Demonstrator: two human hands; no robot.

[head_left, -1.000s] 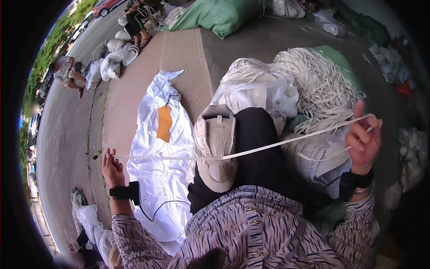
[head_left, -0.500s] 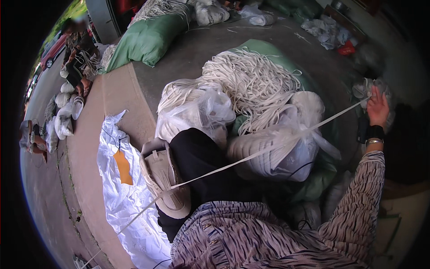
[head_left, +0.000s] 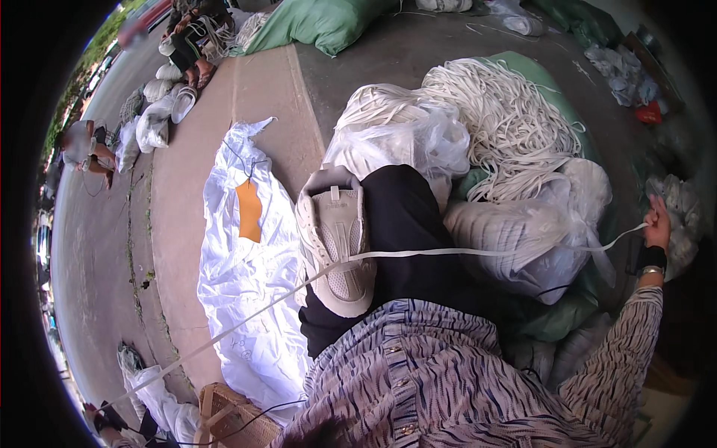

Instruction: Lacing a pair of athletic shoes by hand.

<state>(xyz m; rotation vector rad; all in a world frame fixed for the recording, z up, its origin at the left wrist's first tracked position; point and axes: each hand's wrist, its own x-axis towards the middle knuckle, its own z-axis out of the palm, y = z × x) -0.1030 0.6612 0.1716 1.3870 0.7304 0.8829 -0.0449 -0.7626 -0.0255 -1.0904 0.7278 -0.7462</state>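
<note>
A light beige sneaker (head_left: pixel 343 254) rests on my left thigh, toe toward me, with no lace visible through its front. Far out to the right, my right hand (head_left: pixel 656 225) is closed on a long flat white lace (head_left: pixel 418 252). From there the lace dips a little, crosses my lap and the sneaker, then runs straight down to the lower left, where its far end is hard to make out. My left hand is not in view. Beyond my knee lies a big heap of loose white laces (head_left: pixel 497 123) on a green sack (head_left: pixel 534 71).
Clear plastic bags with white bundles (head_left: pixel 515 235) stand right of my knee. A white crumpled sack (head_left: pixel 246 299) with an orange tag (head_left: pixel 249 211) lies to my left, near a wicker basket (head_left: pixel 235 418). Other people sit at the far left among several bags.
The view has swung left, so the scene sits further right and higher. My right hand's raised fingers have curled in. The lace, earlier taut, now sags near that hand.
</note>
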